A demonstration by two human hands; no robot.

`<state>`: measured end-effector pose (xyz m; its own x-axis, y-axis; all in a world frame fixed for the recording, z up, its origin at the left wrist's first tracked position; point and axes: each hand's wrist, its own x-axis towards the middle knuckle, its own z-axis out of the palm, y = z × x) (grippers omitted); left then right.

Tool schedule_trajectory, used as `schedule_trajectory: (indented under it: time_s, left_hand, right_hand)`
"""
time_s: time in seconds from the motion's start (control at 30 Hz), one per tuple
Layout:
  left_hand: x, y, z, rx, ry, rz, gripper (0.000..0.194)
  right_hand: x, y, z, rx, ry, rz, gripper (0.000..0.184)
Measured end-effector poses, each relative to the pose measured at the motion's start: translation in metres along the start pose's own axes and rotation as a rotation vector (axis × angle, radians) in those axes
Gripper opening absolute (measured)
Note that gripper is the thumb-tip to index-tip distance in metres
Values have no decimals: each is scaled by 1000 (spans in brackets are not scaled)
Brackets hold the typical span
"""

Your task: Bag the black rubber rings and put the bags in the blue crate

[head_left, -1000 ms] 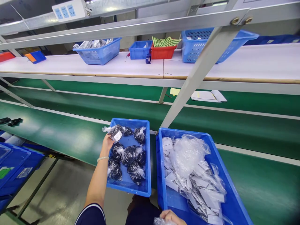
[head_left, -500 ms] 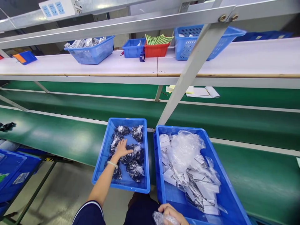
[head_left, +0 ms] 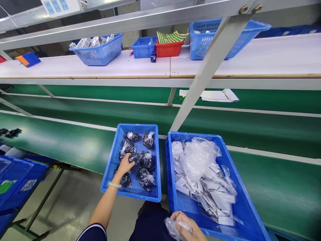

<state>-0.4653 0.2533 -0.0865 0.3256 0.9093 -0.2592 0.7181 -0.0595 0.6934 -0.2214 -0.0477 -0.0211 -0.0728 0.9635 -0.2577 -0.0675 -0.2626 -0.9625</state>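
Here, left fingers (head_left: 125, 161) pinching 1 black-filled bag (head_left: 135, 158), its bulk just right of them, right fingers (head_left: 182, 217) clutching clear plastic (head_left: 172, 227)

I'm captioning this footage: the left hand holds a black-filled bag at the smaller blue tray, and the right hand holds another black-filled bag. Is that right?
Not quite: the head view shows the right hand holding crumpled clear plastic, not another bag. The left hand does hold a black-filled bag at the smaller blue tray.
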Motion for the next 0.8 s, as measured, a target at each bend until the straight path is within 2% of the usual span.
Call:
schedule_trajectory:
  time_s: [0.1, 0.27, 0.33, 0.4, 0.5, 0.6, 0.7, 0.8]
  left_hand:
    - [-12, -10, -5, 26, 2, -61, 68]
    - [-40, -39, -6, 206, -29, -378, 79]
    - [-47, -47, -1, 276, -71, -449, 86]
    - [-48, -50, 4, 321, -106, -437, 78]
    - [-35, -46, 3, 339, -130, -333, 55]
    - [-12, -42, -3, 326, -113, -250, 58]
    - [8, -44, -5, 307, -89, -271, 53]
    - [8, -48, -3, 269, -76, -299, 41]
  right_hand:
    - [1, 2, 0, 7, -10, 23, 54]
    - [0, -10, 3, 53, 18, 82, 53]
    - [1, -13, 4, 49, 19, 85, 55]
    - [2, -13, 4, 30, -8, 82, 55]
    - [3, -11, 4, 6, -32, 89, 54]
    - [4, -11, 5, -5, -23, 81, 54]
    - [4, -15, 5, -19, -23, 69, 54]
    - [2, -14, 3, -35, -29, 93, 54]
